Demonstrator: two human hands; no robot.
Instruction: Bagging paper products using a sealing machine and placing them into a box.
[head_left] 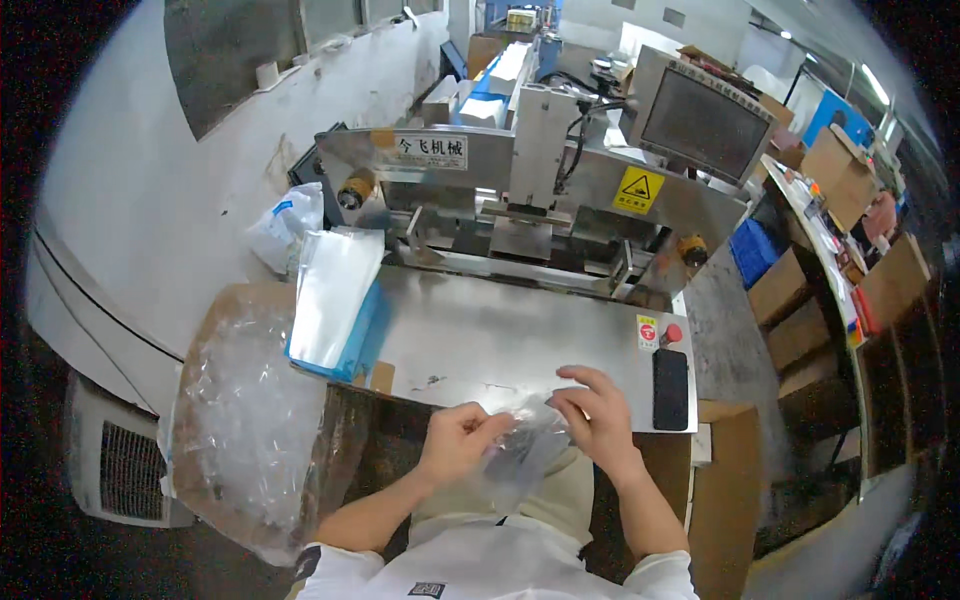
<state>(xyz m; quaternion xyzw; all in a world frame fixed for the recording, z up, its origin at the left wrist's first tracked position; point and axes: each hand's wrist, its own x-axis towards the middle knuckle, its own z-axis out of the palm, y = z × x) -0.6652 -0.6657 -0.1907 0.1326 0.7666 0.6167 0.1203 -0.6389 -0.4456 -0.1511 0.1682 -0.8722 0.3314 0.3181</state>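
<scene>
Left hand [457, 437] was curled nearly closed, its fingertips pinching the left edge of a small clear plastic bag [520, 450] held just in front of the near edge of the steel tabletop [500, 335]. Right hand [597, 415] was partly open, thumb and forefinger gripping the bag's right edge while the other fingers arched loosely above it. The bag hung between both hands, over the person's lap.

What the bag held was hard to make out through the crinkled film, and the hands covered its upper corners. The person's forearms ran out of the picture at the lower edge.

Far left, a large cardboard box [215, 330] lined with clear plastic stood beside the tabletop. Next to it, a stack of flat clear bags [335, 285] lay on a blue tray at the tabletop's left end. Behind rose a metal sealing machine [530, 170] with a grey screen [705, 125]. Further right, a red button [673, 332] and a black phone [670, 388] sat on the tabletop's right edge, with brown cartons [800, 300] beyond.
</scene>
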